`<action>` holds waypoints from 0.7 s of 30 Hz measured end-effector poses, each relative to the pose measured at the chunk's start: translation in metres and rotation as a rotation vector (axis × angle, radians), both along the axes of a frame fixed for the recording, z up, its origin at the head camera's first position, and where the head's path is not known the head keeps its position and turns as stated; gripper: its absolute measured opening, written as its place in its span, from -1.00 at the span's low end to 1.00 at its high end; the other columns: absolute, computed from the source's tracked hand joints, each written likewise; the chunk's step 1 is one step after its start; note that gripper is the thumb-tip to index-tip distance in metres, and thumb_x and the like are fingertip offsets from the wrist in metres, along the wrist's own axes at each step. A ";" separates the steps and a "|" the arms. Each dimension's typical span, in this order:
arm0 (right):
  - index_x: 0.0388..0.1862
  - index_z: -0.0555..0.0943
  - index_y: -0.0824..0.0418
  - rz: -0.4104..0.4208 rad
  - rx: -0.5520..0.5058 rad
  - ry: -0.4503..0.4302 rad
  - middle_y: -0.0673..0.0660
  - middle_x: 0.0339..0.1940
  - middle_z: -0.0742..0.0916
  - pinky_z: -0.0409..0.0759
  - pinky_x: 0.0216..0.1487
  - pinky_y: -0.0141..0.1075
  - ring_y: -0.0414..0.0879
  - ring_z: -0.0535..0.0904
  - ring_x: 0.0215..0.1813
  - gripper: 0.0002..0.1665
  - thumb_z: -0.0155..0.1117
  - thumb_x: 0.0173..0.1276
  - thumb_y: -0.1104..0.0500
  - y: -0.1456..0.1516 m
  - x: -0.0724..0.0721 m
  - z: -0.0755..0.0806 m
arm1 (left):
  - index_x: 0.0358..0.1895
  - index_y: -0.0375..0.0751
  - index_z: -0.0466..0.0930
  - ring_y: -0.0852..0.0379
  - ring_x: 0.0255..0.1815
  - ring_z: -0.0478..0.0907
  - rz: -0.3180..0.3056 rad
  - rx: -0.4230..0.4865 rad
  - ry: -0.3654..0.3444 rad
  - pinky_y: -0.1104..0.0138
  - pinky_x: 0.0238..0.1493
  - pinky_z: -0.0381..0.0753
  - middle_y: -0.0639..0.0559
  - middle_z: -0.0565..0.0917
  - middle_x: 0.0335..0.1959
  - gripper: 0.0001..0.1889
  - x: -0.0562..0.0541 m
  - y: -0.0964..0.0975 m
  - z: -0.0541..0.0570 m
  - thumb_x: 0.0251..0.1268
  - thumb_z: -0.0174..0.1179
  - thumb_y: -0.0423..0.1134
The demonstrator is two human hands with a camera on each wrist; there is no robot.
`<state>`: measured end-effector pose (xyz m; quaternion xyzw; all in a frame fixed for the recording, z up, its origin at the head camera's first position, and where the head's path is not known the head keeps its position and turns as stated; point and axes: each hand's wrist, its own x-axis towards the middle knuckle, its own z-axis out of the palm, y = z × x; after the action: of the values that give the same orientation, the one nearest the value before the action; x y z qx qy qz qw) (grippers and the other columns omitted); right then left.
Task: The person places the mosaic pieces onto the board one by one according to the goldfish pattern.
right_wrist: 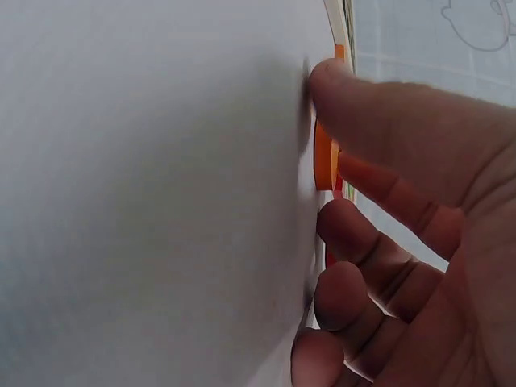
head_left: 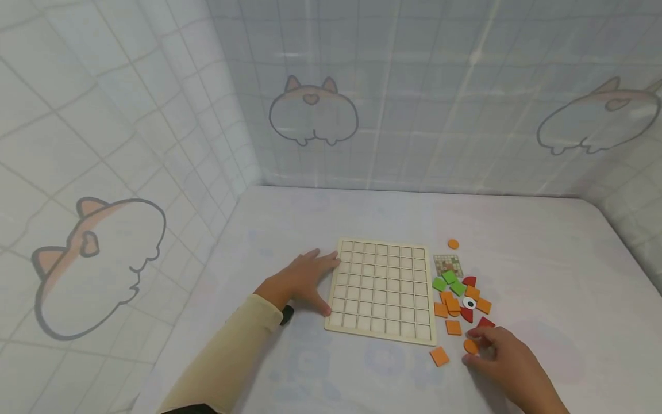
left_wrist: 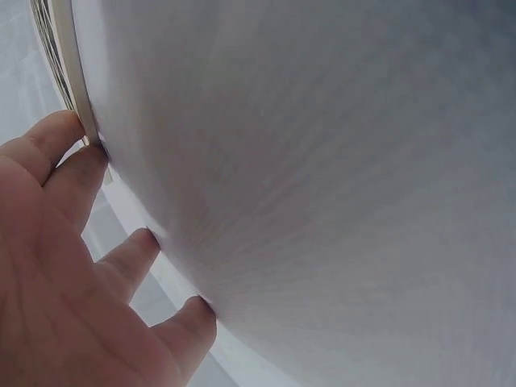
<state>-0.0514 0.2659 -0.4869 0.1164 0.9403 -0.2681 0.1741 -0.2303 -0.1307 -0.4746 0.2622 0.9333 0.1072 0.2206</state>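
My left hand (head_left: 302,280) spreads along the left edge of a pale wooden grid board (head_left: 380,291), thumb low and fingers higher. In the left wrist view, fingertips (left_wrist: 66,133) touch the board's edge, while others press on the cloth. My right hand (head_left: 501,356) is down at the table, right of the board. Its thumb and index finger curl around an orange disc (head_left: 470,347). The right wrist view shows the disc's edge (right_wrist: 324,157) just below the thumb. Near this hand lie an orange square (head_left: 439,356), another orange square (head_left: 453,328) and a red piece (head_left: 486,323).
Beside the board's right edge is a loose cluster of green squares (head_left: 449,277), orange squares (head_left: 483,305), red pieces (head_left: 467,314) and a round eye piece (head_left: 469,303). A small pattern card (head_left: 447,264) and another orange disc (head_left: 453,244) lie behind them. White cloth (head_left: 548,264) covers the table.
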 end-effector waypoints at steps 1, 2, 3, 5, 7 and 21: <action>0.05 0.71 0.17 0.003 0.002 0.007 0.03 -0.07 0.73 0.64 0.04 0.08 -0.05 0.52 -0.08 -0.28 0.62 0.01 -0.23 -0.001 -0.001 0.000 | 0.63 0.19 0.11 -0.13 0.71 -0.17 -0.001 -0.002 0.002 -0.13 0.63 -0.11 0.30 0.02 0.67 0.32 0.000 0.000 0.000 -0.36 0.63 0.33; 0.04 0.71 0.17 0.005 0.003 0.013 0.03 -0.08 0.73 0.64 0.05 0.08 -0.05 0.53 -0.08 -0.30 0.62 0.01 -0.22 -0.002 -0.002 0.001 | 0.63 0.18 0.11 -0.14 0.71 -0.17 -0.002 -0.004 0.005 -0.14 0.63 -0.11 0.29 0.02 0.67 0.32 -0.001 -0.001 0.000 -0.36 0.63 0.33; 0.04 0.71 0.17 0.007 0.005 0.019 0.02 -0.08 0.73 0.64 0.04 0.07 -0.06 0.53 -0.09 -0.31 0.62 0.02 -0.20 -0.003 -0.002 0.001 | 0.63 0.18 0.11 -0.14 0.71 -0.17 -0.002 -0.009 0.006 -0.14 0.63 -0.11 0.29 0.02 0.67 0.32 -0.001 -0.001 0.001 -0.36 0.63 0.33; 0.04 0.71 0.16 0.008 0.010 0.031 0.02 -0.08 0.74 0.64 0.03 0.05 -0.06 0.53 -0.10 -0.32 0.62 0.03 -0.21 -0.005 -0.004 0.002 | 0.63 0.17 0.11 -0.15 0.70 -0.17 -0.005 -0.012 0.010 -0.15 0.63 -0.10 0.28 0.02 0.67 0.32 -0.001 -0.002 0.002 -0.36 0.63 0.33; 0.06 0.71 0.16 0.015 0.019 0.048 0.02 -0.07 0.74 0.62 0.04 0.05 -0.05 0.54 -0.09 -0.31 0.61 0.04 -0.21 -0.007 -0.004 0.003 | 0.63 0.17 0.11 -0.16 0.70 -0.17 -0.005 -0.012 0.006 -0.16 0.62 -0.10 0.28 0.02 0.68 0.33 -0.001 -0.002 0.002 -0.37 0.62 0.34; 0.28 0.63 0.07 0.044 0.109 0.009 0.02 -0.26 0.64 0.61 -0.23 -0.15 -0.08 0.52 -0.23 -0.22 0.57 0.10 -0.19 -0.024 -0.016 0.006 | 0.63 0.20 0.11 -0.12 0.71 -0.20 0.012 -0.005 -0.023 -0.12 0.64 -0.13 0.32 0.01 0.67 0.32 0.000 0.001 0.000 -0.37 0.63 0.33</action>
<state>-0.0669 0.2419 -0.4812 0.1040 0.9566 -0.2132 0.1690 -0.2303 -0.1294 -0.4745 0.2548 0.9325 0.1094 0.2314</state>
